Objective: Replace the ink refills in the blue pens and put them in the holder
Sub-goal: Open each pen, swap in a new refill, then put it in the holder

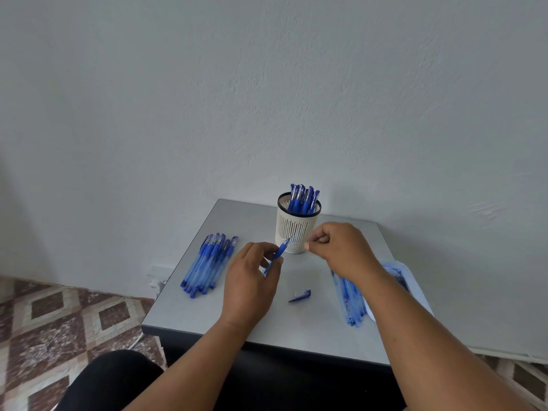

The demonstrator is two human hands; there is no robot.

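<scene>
Several capped blue pens (pixel 303 198) already stand in the white slotted holder (pixel 296 229) near the far edge of the grey table (pixel 296 321), so part of the job looks done. A bundle of capped pens (pixel 207 264) lies toward the left edge, and judging by that pile, a good share is left. The left hand (pixel 252 280) grips an open pen (pixel 277 255) in curled fingers, tip pointing up toward the holder; its loose cap (pixel 300 296) lies on the table just right of that hand. The right hand (pixel 341 247) is curled with thumb and fingertips pinched together, though whether it holds anything is too small to tell. Under its forearm lies a row of slim clear tubes with blue ends (pixel 350 298), likely refills, beside a pale tray (pixel 397 268) at the right edge. The table stands against a plain whitish wall (pixel 267 99), above a brown-and-cream patterned tile floor (pixel 59 315).
</scene>
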